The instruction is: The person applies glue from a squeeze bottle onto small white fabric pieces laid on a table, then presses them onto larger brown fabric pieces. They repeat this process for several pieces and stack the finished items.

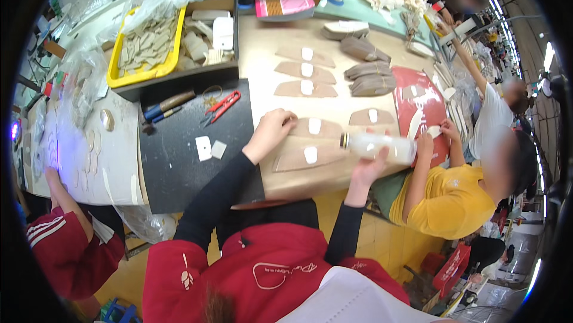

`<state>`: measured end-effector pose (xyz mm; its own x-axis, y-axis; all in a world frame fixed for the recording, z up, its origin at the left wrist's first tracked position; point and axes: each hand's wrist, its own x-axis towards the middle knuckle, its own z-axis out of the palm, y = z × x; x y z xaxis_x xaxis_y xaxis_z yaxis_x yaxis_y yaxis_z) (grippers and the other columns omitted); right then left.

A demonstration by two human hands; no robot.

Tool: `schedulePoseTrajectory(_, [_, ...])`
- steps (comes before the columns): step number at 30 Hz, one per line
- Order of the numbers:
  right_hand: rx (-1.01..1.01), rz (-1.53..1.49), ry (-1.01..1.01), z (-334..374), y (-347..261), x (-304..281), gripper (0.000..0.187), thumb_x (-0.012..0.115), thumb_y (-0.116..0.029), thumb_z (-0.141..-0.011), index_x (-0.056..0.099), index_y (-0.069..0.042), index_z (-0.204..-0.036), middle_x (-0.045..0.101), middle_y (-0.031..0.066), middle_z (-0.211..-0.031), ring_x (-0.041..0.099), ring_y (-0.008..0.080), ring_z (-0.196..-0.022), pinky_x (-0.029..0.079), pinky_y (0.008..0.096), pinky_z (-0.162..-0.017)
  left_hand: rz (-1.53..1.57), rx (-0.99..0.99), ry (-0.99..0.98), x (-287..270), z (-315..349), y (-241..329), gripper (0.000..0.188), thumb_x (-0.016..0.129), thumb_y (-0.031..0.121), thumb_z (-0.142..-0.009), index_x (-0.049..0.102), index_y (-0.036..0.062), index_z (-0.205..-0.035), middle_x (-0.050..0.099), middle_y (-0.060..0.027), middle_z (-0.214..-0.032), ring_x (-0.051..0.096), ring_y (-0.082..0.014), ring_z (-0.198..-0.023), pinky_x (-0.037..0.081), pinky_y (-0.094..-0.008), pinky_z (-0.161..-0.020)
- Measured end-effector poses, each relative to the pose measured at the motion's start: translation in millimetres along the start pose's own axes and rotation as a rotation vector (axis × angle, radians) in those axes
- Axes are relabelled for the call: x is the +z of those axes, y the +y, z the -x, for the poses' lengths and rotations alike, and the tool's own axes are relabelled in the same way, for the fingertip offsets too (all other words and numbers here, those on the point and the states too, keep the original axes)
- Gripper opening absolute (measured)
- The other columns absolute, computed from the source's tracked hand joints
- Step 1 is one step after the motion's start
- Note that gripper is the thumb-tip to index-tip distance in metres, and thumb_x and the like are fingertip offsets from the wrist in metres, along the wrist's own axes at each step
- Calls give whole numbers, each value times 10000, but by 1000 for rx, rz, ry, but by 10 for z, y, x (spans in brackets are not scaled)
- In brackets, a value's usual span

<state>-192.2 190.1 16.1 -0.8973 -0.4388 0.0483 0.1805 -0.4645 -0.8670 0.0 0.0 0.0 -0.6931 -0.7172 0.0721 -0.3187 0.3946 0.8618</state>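
Note:
My right hand (370, 169) is closed around a clear plastic bottle (391, 148), which lies nearly level with its dark-tipped end toward the left. To the left, my left hand (274, 131) has its fingers drawn together at the left end of a flat brown piece (328, 128) bearing a white patch. Just below is another brown piece (292, 160) with a white patch. Several matching pieces (286, 89) lie in a column farther back. One smaller brown piece (358, 117) with a white patch rests behind the bottle.
Stacks of brown pieces (370, 78) sit at the back right. A black mat (173, 174) at left carries red snips (223, 108) and white squares (203, 148). Behind it is a box with a yellow tray (111, 78). A co-worker in yellow (447, 200) works close at right.

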Motion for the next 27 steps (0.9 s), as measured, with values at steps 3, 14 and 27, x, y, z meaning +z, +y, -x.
schedulePoseTrajectory(3, [-142, 61, 43, 37, -42, -213, 757, 715, -399, -917, 365, -15, -1468, 544, 186, -1346, 600, 370, -1194, 493, 525, -1017, 142, 10, 43, -72, -128, 87, 162, 725, 102, -839, 771, 14, -967, 721, -144, -887, 697, -239, -803, 535, -311, -749])
schedulePoseTrajectory(14, [23, -1, 27, 522, -285, -579, 765, 740, -452, -855, 398, -74, -1425, 569, 182, -1260, 639, 350, -1055, 538, 511, -926, 625, -161, 229, -364, -137, 79, 189, 733, 63, -883, 749, -35, -1044, 738, -68, -952, 663, -98, -836, 510, -231, -749])
schedulePoseTrajectory(27, [515, -175, -114, 544, 107, -583, 634, 589, -497, -947, 435, -62, -1382, 647, 211, -1056, 647, 324, -1007, 517, 455, -929, 833, -190, 365, -989, -298, 689, 260, 608, 162, -1010, 647, 12, -1219, 670, -15, -1129, 628, -75, -978, 484, -210, -808])
